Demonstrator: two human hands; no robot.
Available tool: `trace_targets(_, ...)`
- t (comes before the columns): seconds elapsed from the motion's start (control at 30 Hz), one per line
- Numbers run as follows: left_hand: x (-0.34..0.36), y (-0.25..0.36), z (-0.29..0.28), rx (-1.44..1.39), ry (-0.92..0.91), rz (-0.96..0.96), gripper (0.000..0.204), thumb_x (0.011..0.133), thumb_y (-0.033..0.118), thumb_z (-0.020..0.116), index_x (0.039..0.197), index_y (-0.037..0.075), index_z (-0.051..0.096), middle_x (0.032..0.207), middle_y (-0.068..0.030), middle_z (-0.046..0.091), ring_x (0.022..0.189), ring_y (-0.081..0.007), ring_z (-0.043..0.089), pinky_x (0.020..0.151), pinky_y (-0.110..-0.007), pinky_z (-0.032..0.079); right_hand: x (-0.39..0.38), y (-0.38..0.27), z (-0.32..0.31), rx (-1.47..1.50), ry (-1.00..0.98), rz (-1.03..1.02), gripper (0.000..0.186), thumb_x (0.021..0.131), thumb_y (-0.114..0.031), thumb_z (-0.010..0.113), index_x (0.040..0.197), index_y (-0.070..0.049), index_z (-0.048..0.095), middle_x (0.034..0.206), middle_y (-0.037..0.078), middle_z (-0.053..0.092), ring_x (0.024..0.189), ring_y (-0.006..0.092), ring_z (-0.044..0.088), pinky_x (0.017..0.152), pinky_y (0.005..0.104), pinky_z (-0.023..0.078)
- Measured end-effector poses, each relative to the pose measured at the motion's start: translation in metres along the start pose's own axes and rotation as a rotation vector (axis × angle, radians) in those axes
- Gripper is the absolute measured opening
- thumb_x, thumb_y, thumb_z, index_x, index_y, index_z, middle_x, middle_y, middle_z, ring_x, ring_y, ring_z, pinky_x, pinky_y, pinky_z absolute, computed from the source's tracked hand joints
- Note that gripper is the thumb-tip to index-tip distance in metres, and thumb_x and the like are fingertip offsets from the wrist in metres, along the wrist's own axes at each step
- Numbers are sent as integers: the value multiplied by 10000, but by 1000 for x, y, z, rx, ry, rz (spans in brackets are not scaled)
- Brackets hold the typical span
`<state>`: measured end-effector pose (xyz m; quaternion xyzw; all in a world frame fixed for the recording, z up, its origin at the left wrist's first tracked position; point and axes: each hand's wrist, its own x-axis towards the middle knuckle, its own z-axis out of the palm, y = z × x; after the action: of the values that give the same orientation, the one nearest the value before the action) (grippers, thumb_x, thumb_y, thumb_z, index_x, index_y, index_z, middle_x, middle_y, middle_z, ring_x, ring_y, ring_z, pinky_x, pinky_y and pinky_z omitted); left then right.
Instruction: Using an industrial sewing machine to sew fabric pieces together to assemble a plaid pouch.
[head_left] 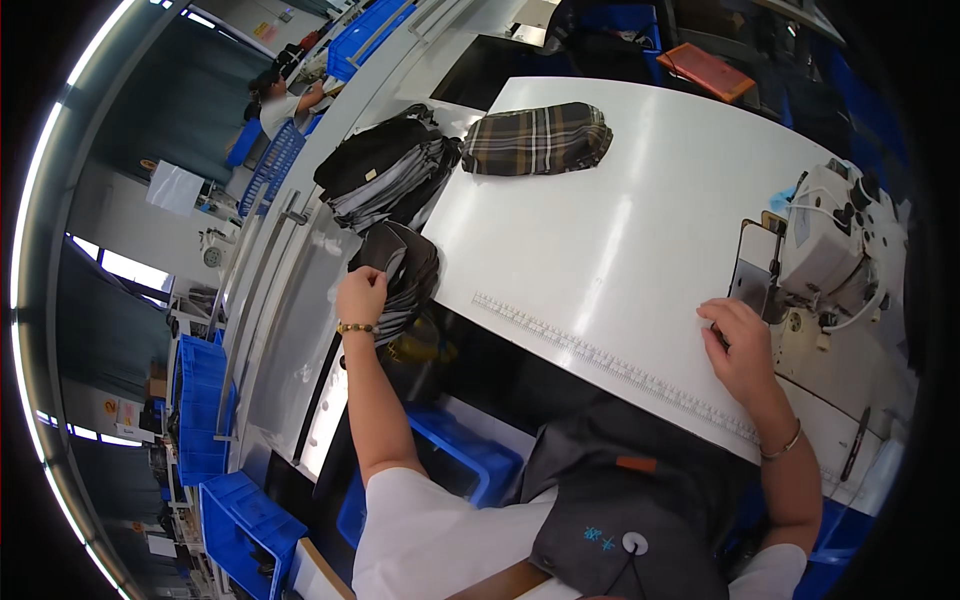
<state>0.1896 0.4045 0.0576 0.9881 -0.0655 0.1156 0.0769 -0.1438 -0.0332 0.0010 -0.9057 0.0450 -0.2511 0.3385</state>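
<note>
My left hand [362, 294] pinches the edge of a stack of dark fabric pieces [410, 262] at the left end of the white work table [560, 230]. Behind it lies another pile of black and grey pieces [385, 170], with a folded plaid fabric bundle [535, 140] to its right. My right hand [730, 340] is at the table's right side, fingers loosely curved and apart, holding nothing. It is just left of a sewing machine [825, 240] and near a phone [750, 275]. A printed ruler scale [600, 362] runs along the table's front edge.
Blue bins [250, 525] stand at the lower left and under the table [475, 450]. A red tray [705, 70] is beyond the back edge. A co-worker [280, 110] in a white top works at the upper left, beside a blue basket [270, 170]. A pen [855, 440] lies at right.
</note>
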Motion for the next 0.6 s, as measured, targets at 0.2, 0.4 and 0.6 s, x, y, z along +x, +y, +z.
trace_targets(0.2, 24, -60, 10, -368, -8, -59, 207, 891, 220, 714, 837, 20, 718, 673, -61, 660, 584, -167, 614, 535, -328, 454, -3, -6, -1, 21, 1, 9, 207, 781, 27, 689, 984, -14, 685, 1043, 125, 689, 919, 313, 666, 789, 387, 537)
trace_targets(0.4, 23, -56, 9, -728, -217, -255, 145, 957, 157, 660, 851, 60, 675, 661, 31, 564, 506, -74, 468, 457, -246, 340, -6, -3, -2, 15, -7, -9, 185, 784, 20, 695, 966, -15, 687, 1046, 118, 691, 927, 307, 674, 799, 383, 543)
trace_targets(0.6, 34, -83, 13, -742, -297, -274, 143, 953, 153, 648, 907, 30, 705, 694, 1, 621, 531, -117, 554, 476, -271, 421, -4, -5, -3, 10, -1, -34, 174, 782, 15, 701, 952, -16, 687, 1044, 113, 692, 933, 306, 675, 806, 385, 546)
